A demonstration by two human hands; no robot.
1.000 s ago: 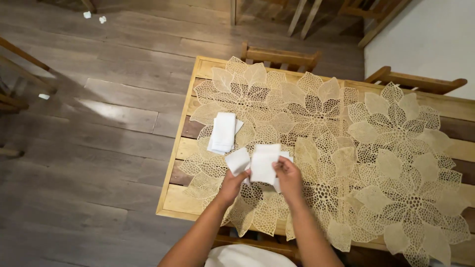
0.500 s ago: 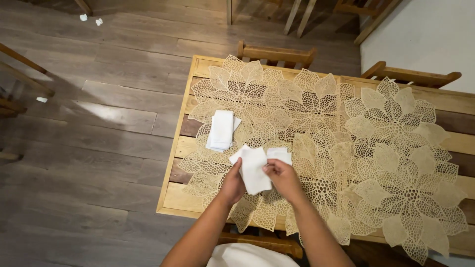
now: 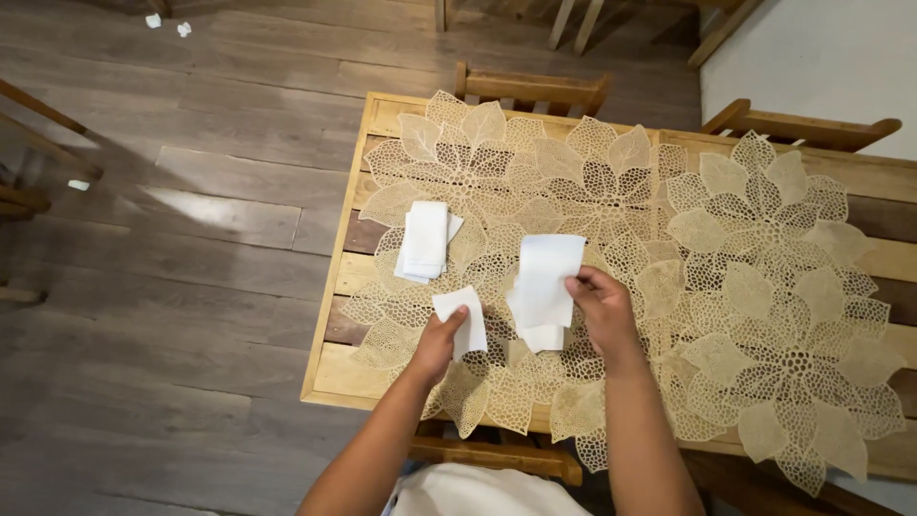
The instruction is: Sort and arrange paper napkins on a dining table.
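Nearest the lens, low centre of the frame: I see the left hand (image 3: 441, 342) with its grip pinched shut on a small white paper piece (image 3: 461, 318), held just above the tabletop (image 3: 336, 355). Right of it, the right hand (image 3: 600, 308) has its grip closed on the edge of a taller white paper sheet (image 3: 547, 277), with another white piece (image 3: 537, 330) hanging below or behind it; I cannot tell whether that one is held or lying on the mat.

Risk, my judgement: both pinches are at the paper edges only, so a thin sheet could slip, tear or droop and catch in the cut-out holes of the beige leaf-pattern lace mat (image 3: 478, 182).

Further up, left of centre: a stack of folded white paper (image 3: 425, 239) rests on the mat, apart from both hands. It looks loosely squared; a sleeve or draught could skew it.

Far edge: wooden chair backs (image 3: 530, 88), and small white scraps (image 3: 153, 20) on the floor at upper left.
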